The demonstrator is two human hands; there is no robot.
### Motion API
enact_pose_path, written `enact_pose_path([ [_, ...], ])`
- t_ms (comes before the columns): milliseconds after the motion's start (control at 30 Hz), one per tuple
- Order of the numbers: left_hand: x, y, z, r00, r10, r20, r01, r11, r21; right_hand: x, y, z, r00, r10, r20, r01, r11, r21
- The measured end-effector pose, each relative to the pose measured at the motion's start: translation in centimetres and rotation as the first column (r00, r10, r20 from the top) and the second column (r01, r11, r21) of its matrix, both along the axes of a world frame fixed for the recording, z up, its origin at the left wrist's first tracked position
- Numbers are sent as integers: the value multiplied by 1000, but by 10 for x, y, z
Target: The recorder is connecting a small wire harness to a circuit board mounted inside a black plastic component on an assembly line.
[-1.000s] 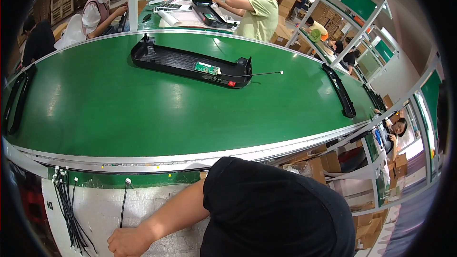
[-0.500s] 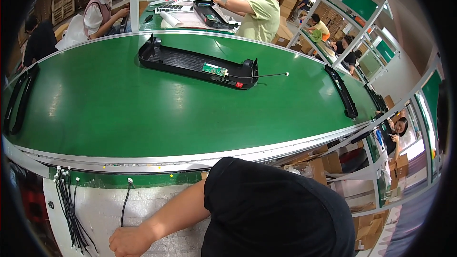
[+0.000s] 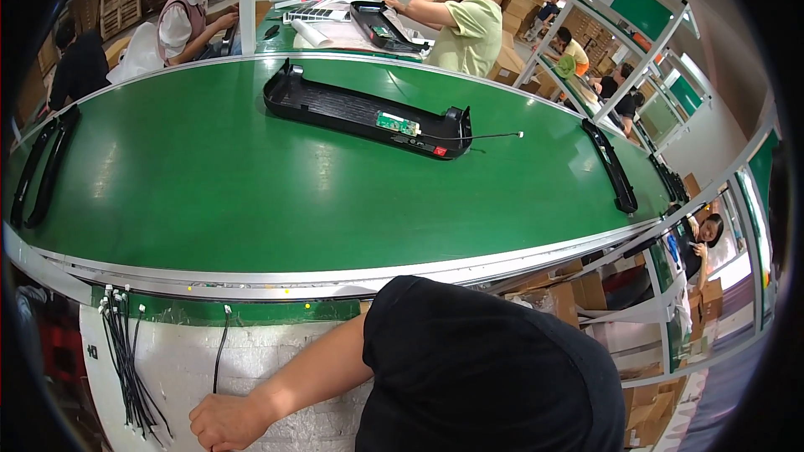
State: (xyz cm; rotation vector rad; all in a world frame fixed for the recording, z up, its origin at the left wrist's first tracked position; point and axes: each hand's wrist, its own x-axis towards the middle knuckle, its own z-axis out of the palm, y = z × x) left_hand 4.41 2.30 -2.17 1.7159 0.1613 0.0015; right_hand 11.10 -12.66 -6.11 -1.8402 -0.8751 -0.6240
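Note:
My right hand [image 3: 226,422] rests at the lower left on a white, film-covered work surface [image 3: 276,360], its bare forearm coming out of a black sleeve. Its fingers are closed over a thin black cable [image 3: 220,351]. The cable's white plug points away from me, and its other end is hidden by the hand. Left of it lies a bundle of similar black cables [image 3: 132,368] with white plugs. My left hand is out of the picture. Beyond, on a green belt [image 3: 209,201], sits a long black plastic housing [image 3: 335,113] carrying a green circuit board [image 3: 398,123] and a trailing cable.
More black housings lie at the belt's left end [image 3: 46,167] and right end [image 3: 610,166]. A metal rail [image 3: 335,278] edges the belt on my side. A co-worker in light green [image 3: 469,33] works behind it. White metal racking [image 3: 645,59] and cardboard boxes stand to the right.
The view has shifted slightly. The long black housing sits a little farther right along the belt. My right hand stays nearly in place, still closed over the cable.

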Motion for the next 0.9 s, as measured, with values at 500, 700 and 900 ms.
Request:
enact_pose_path([
  [500,3,-4,11,997,11,-71,-4,994,107,0,0,0,988,93,-122,-105,990,-95],
  [700,1,-6,13,993,57,-100,-40,987,158,-3,-3,7,980,109,-165,-139,974,-181],
  [900,8,-10,7,996,-41,81,34,996,81,5,0,-2,984,25,-177,-64,973,-220],
])
